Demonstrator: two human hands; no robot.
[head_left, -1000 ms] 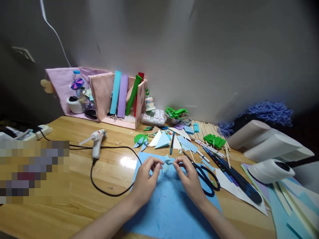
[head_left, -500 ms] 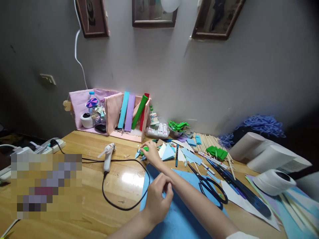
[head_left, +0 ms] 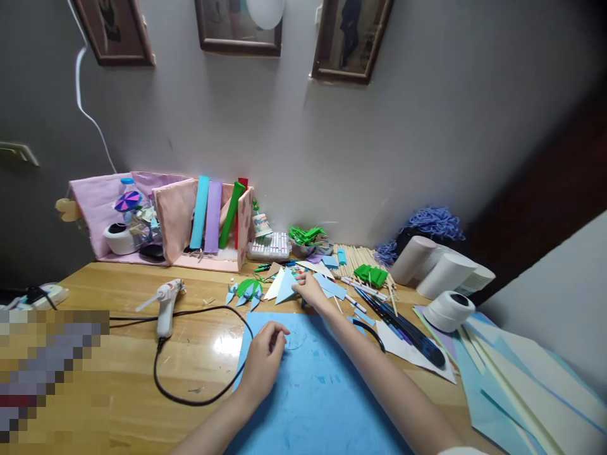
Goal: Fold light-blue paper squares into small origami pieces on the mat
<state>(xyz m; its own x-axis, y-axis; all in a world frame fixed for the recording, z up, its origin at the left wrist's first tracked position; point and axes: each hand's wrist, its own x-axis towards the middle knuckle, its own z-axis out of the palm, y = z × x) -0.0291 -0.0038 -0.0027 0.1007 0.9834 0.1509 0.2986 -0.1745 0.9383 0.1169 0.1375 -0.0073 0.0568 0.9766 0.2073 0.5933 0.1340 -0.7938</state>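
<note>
My right hand (head_left: 310,289) is stretched over the paper scraps, fingertips at the right edge of a light blue paper triangle (head_left: 286,288). Its fingers look slightly apart; a dark pen under it is mostly hidden. Closer to me, my left hand (head_left: 264,355) is curled above a large blue sheet (head_left: 313,379), with nothing visible in it. Left of the triangle, a green paper disc (head_left: 249,289) lies among small folded blue paper pieces (head_left: 256,297). Black scissors (head_left: 370,330) are partly hidden behind my right forearm.
A white glue gun (head_left: 165,309) stands at left, its black cord looping towards the sheet. Pink boxes (head_left: 175,221) line the wall. Markers (head_left: 270,246), wooden sticks (head_left: 358,259), white rolls (head_left: 446,276) and loose paper sheets (head_left: 526,354) lie behind and to the right.
My right hand has moved from the green disc rightwards to the blue triangle, uncovering the disc. My left hand has drawn away from my right forearm. The view has turned right.
</note>
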